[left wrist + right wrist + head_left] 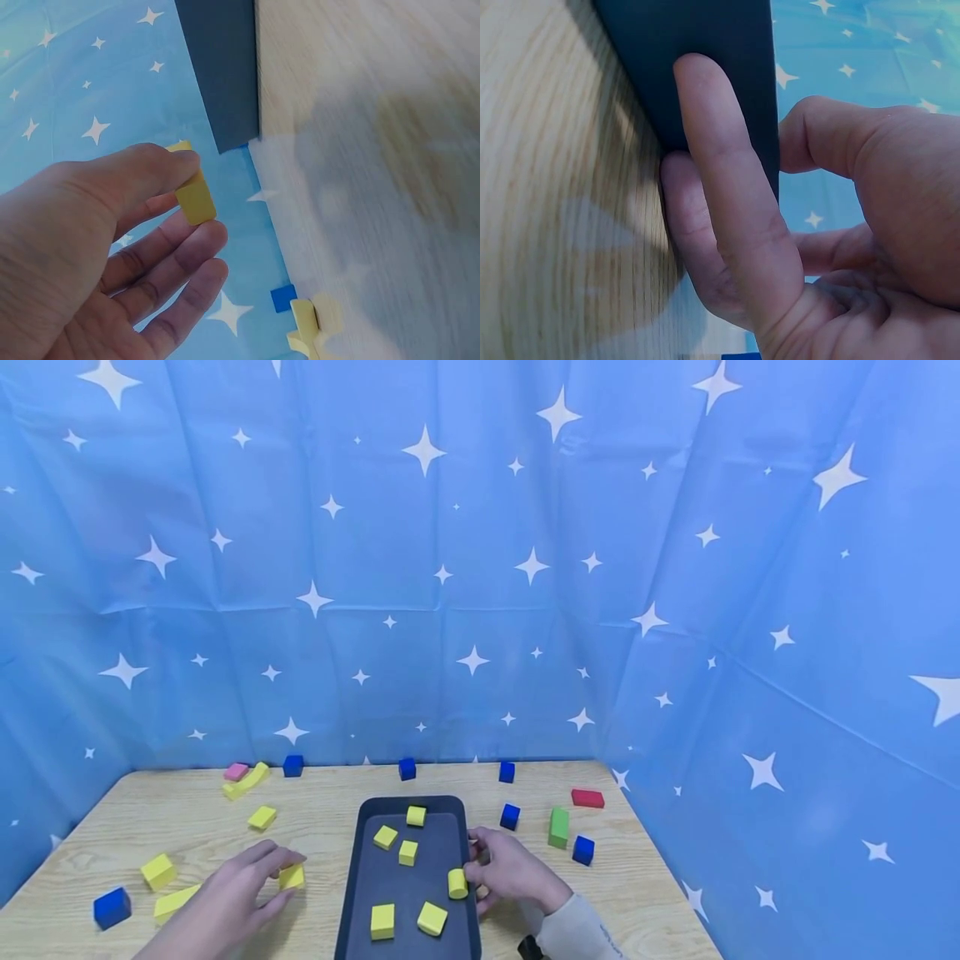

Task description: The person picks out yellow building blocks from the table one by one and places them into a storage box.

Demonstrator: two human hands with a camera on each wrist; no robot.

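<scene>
My left hand (pixel 238 893) pinches a yellow block (pixel 292 877) between thumb and fingers, just left of the dark tray. The left wrist view shows this block (pixel 196 201) held off the table, with the other fingers loosely bent below. On the right, my right hand (pixel 517 870) grips the long side of the dark tray (pixel 362 885). In the right wrist view its thumb lies over the rim and its fingers press the outer wall (pixel 735 45). Several yellow blocks lie spread in the tray, among them a yellow cylinder (pixel 457 884) near the right hand.
Left on the wooden table (pixel 187 827) are a blue cube (pixel 112 908), several yellow blocks and a pink block (pixel 236 772). Right of the tray lie blue cubes, a green block (pixel 558 827) and a red block (pixel 587 798). A starry blue curtain (pixel 480 610) hangs behind.
</scene>
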